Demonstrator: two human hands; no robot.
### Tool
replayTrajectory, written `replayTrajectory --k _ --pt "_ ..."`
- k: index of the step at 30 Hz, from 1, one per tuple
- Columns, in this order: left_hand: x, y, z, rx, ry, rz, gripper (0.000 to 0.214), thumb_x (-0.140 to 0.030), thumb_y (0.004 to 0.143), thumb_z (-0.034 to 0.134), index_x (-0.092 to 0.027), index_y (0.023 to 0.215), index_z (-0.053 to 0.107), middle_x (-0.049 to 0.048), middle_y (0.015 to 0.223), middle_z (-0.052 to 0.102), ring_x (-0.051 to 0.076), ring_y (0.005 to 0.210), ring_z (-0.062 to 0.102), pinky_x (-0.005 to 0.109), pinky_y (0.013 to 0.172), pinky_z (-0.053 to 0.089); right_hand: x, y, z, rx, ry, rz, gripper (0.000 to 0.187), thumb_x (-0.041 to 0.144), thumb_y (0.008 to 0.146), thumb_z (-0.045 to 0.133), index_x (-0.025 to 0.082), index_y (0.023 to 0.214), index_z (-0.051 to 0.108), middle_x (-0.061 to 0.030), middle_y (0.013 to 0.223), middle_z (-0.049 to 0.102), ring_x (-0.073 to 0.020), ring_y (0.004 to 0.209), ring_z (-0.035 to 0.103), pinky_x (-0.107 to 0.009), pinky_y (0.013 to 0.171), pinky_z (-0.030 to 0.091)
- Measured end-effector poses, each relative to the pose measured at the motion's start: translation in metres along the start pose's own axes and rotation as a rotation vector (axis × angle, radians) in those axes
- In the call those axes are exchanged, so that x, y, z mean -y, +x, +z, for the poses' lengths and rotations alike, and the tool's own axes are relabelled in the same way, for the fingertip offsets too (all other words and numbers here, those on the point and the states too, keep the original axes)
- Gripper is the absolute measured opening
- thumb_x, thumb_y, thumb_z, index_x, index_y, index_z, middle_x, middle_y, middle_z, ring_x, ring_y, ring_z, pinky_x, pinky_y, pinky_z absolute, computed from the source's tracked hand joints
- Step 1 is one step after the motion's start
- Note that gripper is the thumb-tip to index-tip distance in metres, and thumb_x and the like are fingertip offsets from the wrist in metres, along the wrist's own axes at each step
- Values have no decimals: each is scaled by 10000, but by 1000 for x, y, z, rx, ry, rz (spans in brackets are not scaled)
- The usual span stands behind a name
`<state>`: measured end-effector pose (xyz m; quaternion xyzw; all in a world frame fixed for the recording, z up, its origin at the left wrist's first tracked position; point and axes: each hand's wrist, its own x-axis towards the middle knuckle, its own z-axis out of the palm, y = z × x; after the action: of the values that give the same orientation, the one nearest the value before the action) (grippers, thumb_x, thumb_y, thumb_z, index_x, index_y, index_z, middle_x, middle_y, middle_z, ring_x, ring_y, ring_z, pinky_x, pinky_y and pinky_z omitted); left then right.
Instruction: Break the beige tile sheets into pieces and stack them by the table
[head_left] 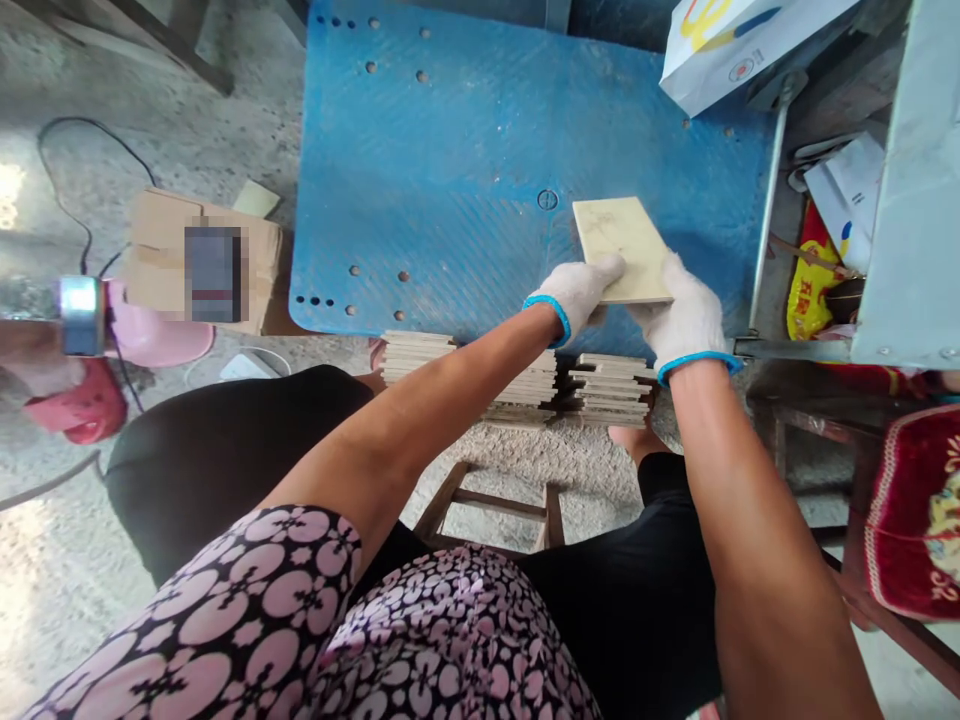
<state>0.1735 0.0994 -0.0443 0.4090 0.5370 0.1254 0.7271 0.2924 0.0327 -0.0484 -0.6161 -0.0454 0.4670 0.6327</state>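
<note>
Both my hands wear white knit gloves with blue cuffs. My left hand (574, 292) and my right hand (686, 318) grip the near end of a flat pale wooden board (619, 242), holding it just over the blue platform (450, 180). The left fingers curl over the board's near left corner; the right hand clasps its near right edge. Below my wrists, stacks of similar thin wooden boards (525, 385) lie on the floor against the platform's front edge.
A cardboard box (161, 260) and a pink plastic item (146, 335) sit at the left on the concrete floor. A white bag (739, 45) rests at the platform's far right. A wooden stool frame (495, 505) stands between my knees. A red cushion (919, 510) lies right.
</note>
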Motion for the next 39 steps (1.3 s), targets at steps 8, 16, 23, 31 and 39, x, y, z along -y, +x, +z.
replayTrajectory --k 8,16,23,31,39 --pt "-8 -85 29 132 -197 105 351 -415 851 683 -147 1078 691 111 1049 740 209 902 705 328 782 578 24 -114 9 50 264 -136 391 326 912 603 161 1266 631 -86 1249 680 -214 1161 649 -441 1008 555" --pt "12 -193 17 291 -176 198 340 -459 770 793 -149 870 695 54 713 692 129 623 598 237 571 492 47 -203 -19 29 199 -239 479 269 776 768 163 1230 659 -101 1211 712 -254 1141 683 -430 981 585" --pt "65 -237 -36 352 -209 90 581 -450 673 882 -121 1111 690 57 798 695 143 649 627 280 609 516 22 -268 -67 -49 118 -229 482 282 694 836 168 1140 692 -124 1096 751 -275 1025 731 -458 891 615" --pt "69 -263 -46 492 -538 168 668 -425 642 912 -191 1218 667 137 1125 730 277 997 697 372 816 563 -13 -306 -96 -105 -458 -424 357 342 798 754 169 1109 727 -92 1062 759 -246 961 731 -384 884 605" --pt "95 -246 -57 275 -818 21 912 -876 517 727 -173 1098 693 145 980 765 366 1087 689 458 903 565 -26 -335 -66 369 -1329 -1144 460 72 882 494 262 1242 709 -96 1245 689 -271 1189 636 -456 1030 540"
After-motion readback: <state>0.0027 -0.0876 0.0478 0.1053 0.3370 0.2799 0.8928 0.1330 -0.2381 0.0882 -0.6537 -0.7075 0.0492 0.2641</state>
